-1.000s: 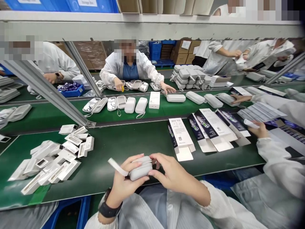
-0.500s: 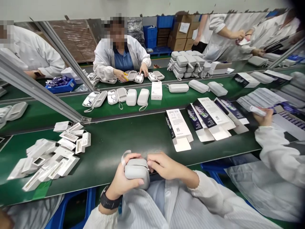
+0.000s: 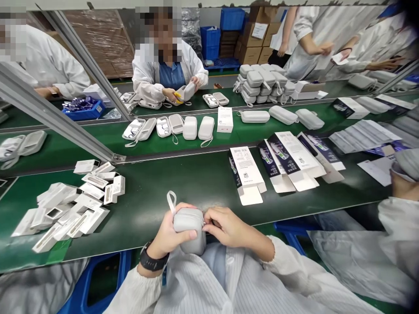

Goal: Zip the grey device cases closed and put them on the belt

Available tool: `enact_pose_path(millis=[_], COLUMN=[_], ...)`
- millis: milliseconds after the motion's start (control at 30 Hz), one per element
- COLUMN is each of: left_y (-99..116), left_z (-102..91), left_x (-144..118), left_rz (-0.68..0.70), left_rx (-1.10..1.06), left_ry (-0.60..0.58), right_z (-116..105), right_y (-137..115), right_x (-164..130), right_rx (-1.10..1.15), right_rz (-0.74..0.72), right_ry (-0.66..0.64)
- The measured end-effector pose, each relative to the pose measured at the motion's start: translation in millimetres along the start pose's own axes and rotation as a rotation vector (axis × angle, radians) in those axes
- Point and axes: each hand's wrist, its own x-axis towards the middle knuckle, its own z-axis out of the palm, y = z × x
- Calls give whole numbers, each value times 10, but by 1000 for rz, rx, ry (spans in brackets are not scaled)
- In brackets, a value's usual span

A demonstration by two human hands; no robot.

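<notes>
In the head view, my left hand (image 3: 170,237) is wrapped round a small grey zip case (image 3: 189,221), thumb across its front. A pale wrist strap (image 3: 171,202) sticks up from the case's left side. At the right side of the case, my right hand (image 3: 221,224) pinches its zipper pull, mostly covered by the fingertips. The case is held at the front edge of the green work surface (image 3: 153,183), close to my body. Its lid looks closed along the top.
Small white boxes (image 3: 72,205) are heaped at left. Printed cartons (image 3: 247,172) with open flaps lie at right. Beyond runs a belt with grey cases (image 3: 190,127) and a white box (image 3: 224,120). A metal post (image 3: 94,74) slants at left. Co-workers sit opposite and at right.
The gap along the top of my case has closed, and its strap stands higher. The co-worker opposite has lifted a case. At right, a co-worker's hand has drawn back and a grey case shows there.
</notes>
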Motion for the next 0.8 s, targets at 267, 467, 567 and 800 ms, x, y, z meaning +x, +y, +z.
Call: enact_pose_path(millis=[267,467,567,800], left_y=[58,91,107,164], left_z=[143,191,204,437], left_x=[126,233,269,306], left_rz=[-102,-235,-270,-228], left_rx=[18,-40,-53,45], left_ry=[73,-25,-115,-276], right_z=[-240,-757,-876,-767], right_y=[75,100,94,80], right_x=[14,303,461,667], right_rx=[-855,-914,-884,-730], right_rz=[-336,-639,-727,-638], right_ry=[-95,-257,-345,-506])
